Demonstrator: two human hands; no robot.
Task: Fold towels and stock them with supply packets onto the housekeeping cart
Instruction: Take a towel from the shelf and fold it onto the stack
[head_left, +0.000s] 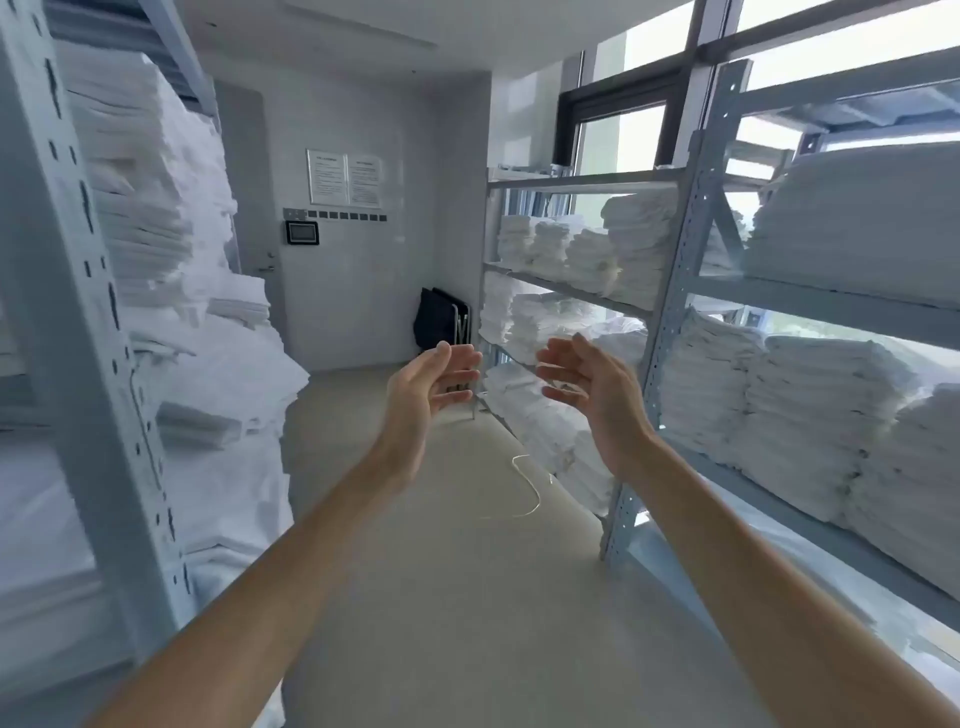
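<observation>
Both my arms reach forward over the floor of a linen room. My left hand (428, 387) and my right hand (589, 387) face each other, palms inward, fingers relaxed and empty, a small gap between them. Folded white towels (810, 410) fill the metal shelves on the right, close beside my right hand. More white linen (171, 249) is piled high on the left rack. No cart or supply packets are in sight.
A grey metal shelf upright (670, 291) stands just right of my right hand, another upright (88, 322) at the near left. A loose white string (530, 488) lies on the floor aisle. A dark folded item (441, 319) leans by the far wall.
</observation>
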